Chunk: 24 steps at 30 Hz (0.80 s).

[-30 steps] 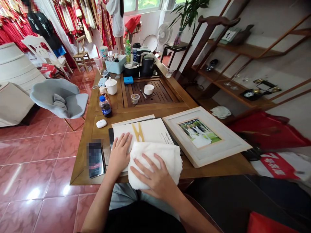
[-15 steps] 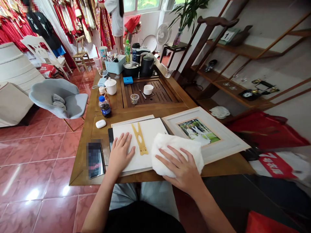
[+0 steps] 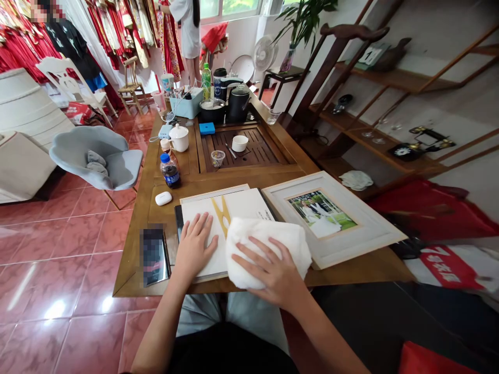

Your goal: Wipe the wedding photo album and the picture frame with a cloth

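Observation:
My left hand (image 3: 196, 248) lies flat with fingers spread on the left part of a flat white panel (image 3: 249, 200), which has a dark edge. A yellow forked shape (image 3: 219, 208) shows on the panel; I cannot tell whether it is printed or a loose piece. My right hand (image 3: 268, 265) presses on a folded white cloth (image 3: 290, 239), fingers over its top, thumb hidden. The cloth covers the panel's right side and the shape's lower end. Right of it lies a pale picture frame (image 3: 374, 228) with a photo (image 3: 322, 213) of people outdoors.
A phone (image 3: 155, 257), a white earbud case (image 3: 163, 198) and a dark drink bottle (image 3: 170, 172) stand along the wooden table's (image 3: 218, 182) left side. Beyond are a tea tray (image 3: 268, 148), a lidded white cup (image 3: 179, 138) and a kettle (image 3: 238, 104). Two people stand by hanging garments.
My right hand has slid left with the cloth, covering the lower end of the yellow shape and uncovering more of the framed photo. My left hand stays on the panel.

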{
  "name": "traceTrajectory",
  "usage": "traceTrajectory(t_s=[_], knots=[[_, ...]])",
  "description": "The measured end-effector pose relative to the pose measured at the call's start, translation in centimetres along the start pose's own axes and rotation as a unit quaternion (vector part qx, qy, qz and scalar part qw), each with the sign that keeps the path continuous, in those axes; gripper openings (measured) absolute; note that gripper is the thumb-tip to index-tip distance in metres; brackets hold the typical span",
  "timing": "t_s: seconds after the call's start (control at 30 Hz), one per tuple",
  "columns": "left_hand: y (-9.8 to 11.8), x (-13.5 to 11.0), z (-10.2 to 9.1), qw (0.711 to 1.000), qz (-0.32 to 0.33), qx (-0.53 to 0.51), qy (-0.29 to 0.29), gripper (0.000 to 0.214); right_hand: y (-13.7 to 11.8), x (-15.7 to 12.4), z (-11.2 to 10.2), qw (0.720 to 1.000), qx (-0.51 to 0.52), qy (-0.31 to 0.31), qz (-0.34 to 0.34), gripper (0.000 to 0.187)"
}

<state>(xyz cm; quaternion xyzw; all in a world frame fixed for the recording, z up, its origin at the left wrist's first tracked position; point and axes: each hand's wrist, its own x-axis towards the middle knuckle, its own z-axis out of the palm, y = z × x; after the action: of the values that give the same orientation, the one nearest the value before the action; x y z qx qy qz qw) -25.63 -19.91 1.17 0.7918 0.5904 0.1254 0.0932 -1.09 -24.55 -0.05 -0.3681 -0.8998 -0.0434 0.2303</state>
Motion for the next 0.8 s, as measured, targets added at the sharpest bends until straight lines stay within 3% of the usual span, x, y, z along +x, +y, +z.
traceTrajectory(t_s=[0.17, 0.3, 0.67, 0.8], knots=[[0.0, 0.0, 0.1, 1.0, -0.001, 0.0, -0.002, 0.055, 3.3, -1.6, -1.2, 0.998, -0.029, -0.014, 0.058, 0.05], [0.1, 0.0, 0.0, 1.0, -0.001, 0.003, -0.001, 0.055, 4.2, -1.9, -1.6, 0.997, -0.035, -0.008, 0.068, 0.046], [-0.2, 0.1, 0.2, 0.999, -0.006, 0.02, 0.026, 0.055, 5.9, 4.1, -0.8, 0.991, -0.037, -0.062, 0.113, 0.047], [-0.3, 0.3, 0.2, 0.999, -0.013, 0.031, 0.027, 0.055, 5.8, 4.1, -1.2, 0.991, -0.026, -0.078, 0.103, 0.046]])
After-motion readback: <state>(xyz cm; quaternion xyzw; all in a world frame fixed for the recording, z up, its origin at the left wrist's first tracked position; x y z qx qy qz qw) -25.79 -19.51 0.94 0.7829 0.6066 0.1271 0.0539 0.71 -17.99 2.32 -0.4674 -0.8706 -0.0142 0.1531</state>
